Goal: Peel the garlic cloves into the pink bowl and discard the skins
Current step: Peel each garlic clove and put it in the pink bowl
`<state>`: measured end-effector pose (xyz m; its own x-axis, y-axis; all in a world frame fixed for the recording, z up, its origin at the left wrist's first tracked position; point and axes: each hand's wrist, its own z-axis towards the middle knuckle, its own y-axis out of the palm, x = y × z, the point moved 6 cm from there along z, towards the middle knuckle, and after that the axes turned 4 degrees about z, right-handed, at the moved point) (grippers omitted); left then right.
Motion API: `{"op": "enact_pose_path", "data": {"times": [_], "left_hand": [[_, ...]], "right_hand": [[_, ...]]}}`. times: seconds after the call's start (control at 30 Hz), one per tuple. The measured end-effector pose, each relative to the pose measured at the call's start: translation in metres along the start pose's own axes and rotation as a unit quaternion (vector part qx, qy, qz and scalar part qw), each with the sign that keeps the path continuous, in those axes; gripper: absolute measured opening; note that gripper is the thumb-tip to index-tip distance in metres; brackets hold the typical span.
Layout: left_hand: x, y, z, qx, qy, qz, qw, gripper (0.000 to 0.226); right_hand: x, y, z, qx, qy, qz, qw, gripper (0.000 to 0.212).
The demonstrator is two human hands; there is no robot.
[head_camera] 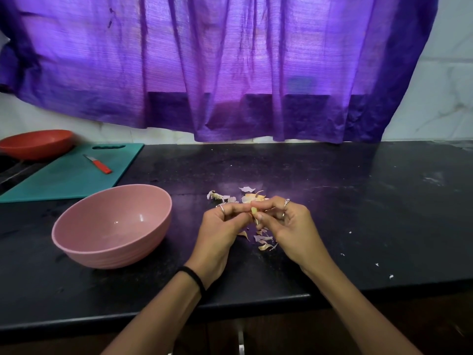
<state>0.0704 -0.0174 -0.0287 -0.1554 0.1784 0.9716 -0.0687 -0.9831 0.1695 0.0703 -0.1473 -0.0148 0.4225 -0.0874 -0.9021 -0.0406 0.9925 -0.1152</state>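
A pale garlic clove (254,210) is pinched between the fingertips of my left hand (221,226) and my right hand (286,221), just above the black counter (358,213). The pink bowl (112,226) stands to the left of my hands, and I see no cloves inside it. Loose garlic skins (263,242) lie on the counter under my hands. More skins and a stem piece (230,197) lie just beyond my fingers.
A teal cutting board (71,172) with a small red-handled knife (98,164) lies at the back left. A red bowl (35,143) sits behind it. A purple curtain (230,67) hangs over the back wall. Small skin flecks (376,263) dot the right side of the counter.
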Motion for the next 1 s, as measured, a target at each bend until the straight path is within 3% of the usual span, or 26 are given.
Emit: {"op": "enact_pose_path", "data": {"times": [0.2, 0.4, 1.0], "left_hand": [[0.0, 0.001, -0.001, 0.006, -0.003, -0.008, 1.0, 0.025], [0.001, 0.004, -0.002, -0.001, 0.01, 0.024, 1.0, 0.015], [0.006, 0.0, -0.004, 0.042, 0.052, 0.126, 0.99, 0.015]], "right_hand": [[-0.003, 0.003, -0.001, -0.015, -0.007, -0.014, 1.0, 0.03], [-0.004, -0.007, 0.0, 0.039, 0.013, 0.064, 0.997, 0.02], [-0.003, -0.005, -0.002, 0.021, 0.016, 0.028, 0.999, 0.022]]}}
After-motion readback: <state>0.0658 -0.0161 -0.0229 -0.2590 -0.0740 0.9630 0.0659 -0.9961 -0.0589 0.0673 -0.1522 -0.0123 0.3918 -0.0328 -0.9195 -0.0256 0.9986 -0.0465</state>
